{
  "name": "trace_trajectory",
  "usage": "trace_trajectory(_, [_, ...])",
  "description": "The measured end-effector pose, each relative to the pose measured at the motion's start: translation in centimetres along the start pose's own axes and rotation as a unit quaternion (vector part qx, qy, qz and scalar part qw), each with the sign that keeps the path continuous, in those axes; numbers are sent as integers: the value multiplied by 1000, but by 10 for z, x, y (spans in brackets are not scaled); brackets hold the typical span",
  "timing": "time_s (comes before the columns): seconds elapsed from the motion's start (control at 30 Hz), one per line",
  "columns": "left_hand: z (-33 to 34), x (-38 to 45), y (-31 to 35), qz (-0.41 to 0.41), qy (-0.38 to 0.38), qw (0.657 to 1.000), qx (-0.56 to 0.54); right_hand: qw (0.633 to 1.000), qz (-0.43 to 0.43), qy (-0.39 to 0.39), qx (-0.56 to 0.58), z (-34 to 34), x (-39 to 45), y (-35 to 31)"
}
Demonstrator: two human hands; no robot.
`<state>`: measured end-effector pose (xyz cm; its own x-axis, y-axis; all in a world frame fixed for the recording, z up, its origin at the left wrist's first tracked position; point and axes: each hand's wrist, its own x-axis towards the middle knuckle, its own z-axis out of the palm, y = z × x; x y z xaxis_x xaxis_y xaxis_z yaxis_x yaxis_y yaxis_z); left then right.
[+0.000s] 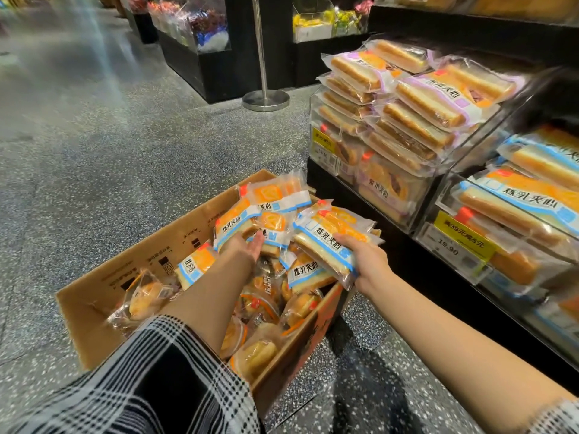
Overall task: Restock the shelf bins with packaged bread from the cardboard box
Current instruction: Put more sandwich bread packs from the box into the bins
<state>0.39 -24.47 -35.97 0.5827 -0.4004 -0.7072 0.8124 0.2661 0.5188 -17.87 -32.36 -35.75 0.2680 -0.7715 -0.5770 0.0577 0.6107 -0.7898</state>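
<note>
Reaching into the cardboard box (pixel 94 311) on the floor, the person has both hands among the bread; only the head view shows this. The right hand (pixel 369 261) has its grip wrapped round a blue-banded bread packet (pixel 326 245), thumb on top and fingers hidden beneath, holding it by its near end just above the box's right corner. More packets seem stacked with it in that hand, though how many I cannot tell. The left hand (pixel 247 245) stretches out with fingers fairly straight, its grip wide, fingertips touching a second blue-banded packet (pixel 238 223) propped up in the middle of the box.

These packets look light and soft: sliced bread in a slick, crinkly wrapper that will likely slide against its neighbours and dent if squeezed hard. I would take each across the flat faces near its middle or by a sealed end, with gentle pressure.

Loose round buns in clear wrap (pixel 257 355) fill the near part of the box, under the left forearm. The matching blue-label shelf bin (pixel 451 239) stands to the right, near the right hand and partly stocked; the purple-label bin (pixel 322 151) beyond it is heaped full.
</note>
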Motion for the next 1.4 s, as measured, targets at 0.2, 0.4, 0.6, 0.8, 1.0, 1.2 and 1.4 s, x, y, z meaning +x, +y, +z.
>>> trace_trajectory(0.2, [9, 14, -8, 32, 47, 998, -28, 1000, 1, -8, -8, -1, -1, 0])
trace_trajectory(0.4, [9, 55, -8, 38, 83, 996, -9, 1000, 4, -10, -16, -2, -1, -1])
trace_trajectory(0.6, [21, -18, -5, 40, 8, 999, -11, 1000, 4, -23, -16, 0, -14, -8])
trace_trajectory(0.8, [39, -61, -8, 88, -9, 995, -40, 998, -37, -46, 6, -2, -40, -29])
trace_trajectory(1.0, [66, -114, -32, 67, -176, 978, -95, 993, -112, -38, -6, -29, -66, -65])
trace_trajectory(1.2, [96, -156, -65, 53, -222, 968, -100, 992, -105, -22, 66, -71, -95, -104])
trace_trajectory(1.4, [116, -196, -104, 48, -290, 954, -54, 980, -172, 23, 101, -122, -121, -154])
